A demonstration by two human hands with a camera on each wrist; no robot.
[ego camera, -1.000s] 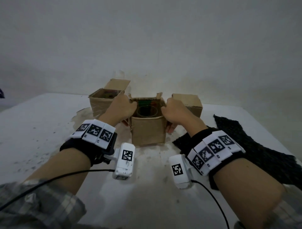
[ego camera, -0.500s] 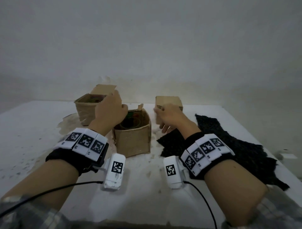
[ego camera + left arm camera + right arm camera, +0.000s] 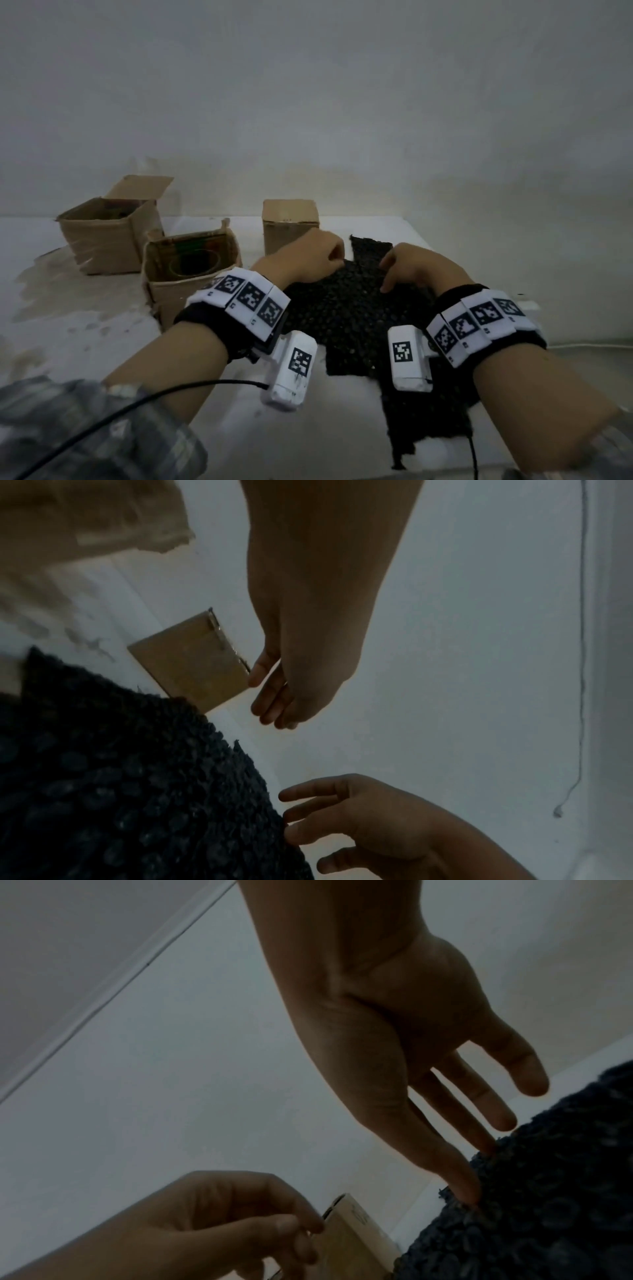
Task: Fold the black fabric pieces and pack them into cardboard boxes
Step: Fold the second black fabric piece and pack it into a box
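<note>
Black fabric lies flat on the worktop, long axis running toward the person. Both hands sit at its far edge: left hand loosely curled, right hand fingers straight, tips touching.

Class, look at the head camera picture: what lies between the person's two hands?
Black fabric fills the stretch between the left hand and right hand; nothing else lies there, as the head view shows.
</note>
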